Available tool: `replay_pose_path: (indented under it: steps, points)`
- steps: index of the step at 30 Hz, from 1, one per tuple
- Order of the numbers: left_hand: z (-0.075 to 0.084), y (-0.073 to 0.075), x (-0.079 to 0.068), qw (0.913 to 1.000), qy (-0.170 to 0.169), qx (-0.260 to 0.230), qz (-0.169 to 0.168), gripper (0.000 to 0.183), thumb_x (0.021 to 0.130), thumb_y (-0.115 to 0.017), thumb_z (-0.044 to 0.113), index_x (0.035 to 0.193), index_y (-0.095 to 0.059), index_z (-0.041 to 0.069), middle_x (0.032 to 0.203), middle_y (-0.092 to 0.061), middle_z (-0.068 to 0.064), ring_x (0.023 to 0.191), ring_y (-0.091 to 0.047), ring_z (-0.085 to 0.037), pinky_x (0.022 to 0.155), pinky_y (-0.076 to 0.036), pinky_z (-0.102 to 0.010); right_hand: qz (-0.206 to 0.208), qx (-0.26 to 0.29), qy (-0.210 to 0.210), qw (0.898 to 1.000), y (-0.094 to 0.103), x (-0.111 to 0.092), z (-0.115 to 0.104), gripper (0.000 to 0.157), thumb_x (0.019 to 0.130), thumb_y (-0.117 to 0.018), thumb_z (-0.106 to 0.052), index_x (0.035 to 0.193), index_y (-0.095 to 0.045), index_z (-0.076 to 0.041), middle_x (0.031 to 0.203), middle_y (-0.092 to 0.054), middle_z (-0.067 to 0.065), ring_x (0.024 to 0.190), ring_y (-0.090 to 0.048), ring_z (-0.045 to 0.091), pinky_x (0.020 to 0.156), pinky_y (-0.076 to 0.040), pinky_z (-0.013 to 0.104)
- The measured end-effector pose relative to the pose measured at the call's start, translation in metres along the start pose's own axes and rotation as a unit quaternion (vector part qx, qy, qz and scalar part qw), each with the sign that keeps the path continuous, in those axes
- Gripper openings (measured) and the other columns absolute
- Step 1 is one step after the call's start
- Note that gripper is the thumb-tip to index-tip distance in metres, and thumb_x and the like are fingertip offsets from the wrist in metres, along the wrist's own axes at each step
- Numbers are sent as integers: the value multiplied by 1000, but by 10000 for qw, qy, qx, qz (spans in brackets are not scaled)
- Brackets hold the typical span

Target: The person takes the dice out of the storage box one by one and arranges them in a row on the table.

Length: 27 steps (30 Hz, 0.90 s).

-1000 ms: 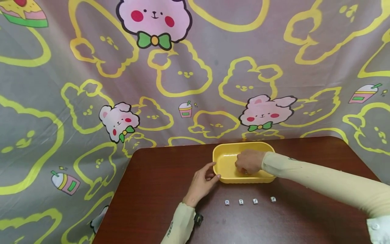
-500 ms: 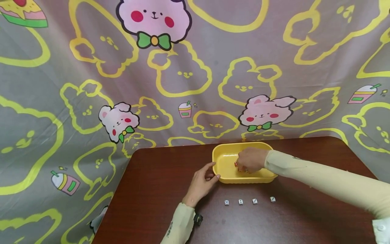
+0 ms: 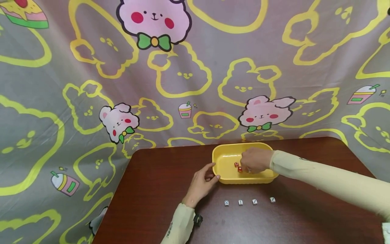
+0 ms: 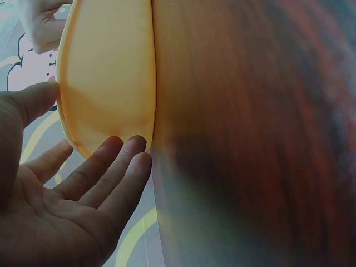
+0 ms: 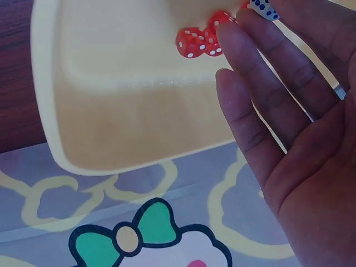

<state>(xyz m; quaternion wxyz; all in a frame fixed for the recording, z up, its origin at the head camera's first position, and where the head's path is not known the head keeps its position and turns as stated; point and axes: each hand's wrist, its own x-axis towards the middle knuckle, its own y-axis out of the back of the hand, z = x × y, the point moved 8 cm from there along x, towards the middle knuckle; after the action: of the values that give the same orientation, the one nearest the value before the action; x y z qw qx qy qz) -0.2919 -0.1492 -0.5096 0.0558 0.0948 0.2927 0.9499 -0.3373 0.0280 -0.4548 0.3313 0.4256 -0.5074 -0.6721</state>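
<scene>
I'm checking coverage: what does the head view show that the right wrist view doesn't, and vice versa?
Only head: four white dice on the table, and the left grip touching the tray.
Only right wrist: a blue-dotted die in the right grip.
Both: the tray, red dice in it, the right grip, the table and the cloth.

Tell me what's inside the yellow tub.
The yellow tub holds red dice, and the right hand dips in, a blue-dotted white die by its fingers. Anything directly under that hand is covered and can't be seen.
</scene>
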Motion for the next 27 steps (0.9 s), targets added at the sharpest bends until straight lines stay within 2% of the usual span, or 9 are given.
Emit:
replay_pose_path:
  steps: [7,19,27]
  points:
    - [0,0,0,10000,-12,-35,4,54,98,-74,27,147,-58,11,138,-68,-16,110,-74,-24,94,-62,-38,171,-12,-5,9999,7,-8,3,13,83,-85,-14,81,-79,-25,79,-74,-14,73,-63,11,66,-54,27]
    - [0,0,-1,10000,7,-63,8,54,98,-74,27,147,-58,11,139,-67,-16,110,-74,-25,94,-62,-41,104,25,-157,9998,14,-18,5,9,86,-84,-16,83,-82,-25,79,-75,-11,68,-61,11,64,-54,28]
    - [0,0,1,9999,-130,-106,-5,54,98,-74,25,146,-58,8,132,-71,-17,109,-74,-26,94,-63,-38,52,122,-184,9997,20,-29,5,5,87,-84,-19,87,-82,-23,80,-74,-11,68,-59,9,66,-55,28]
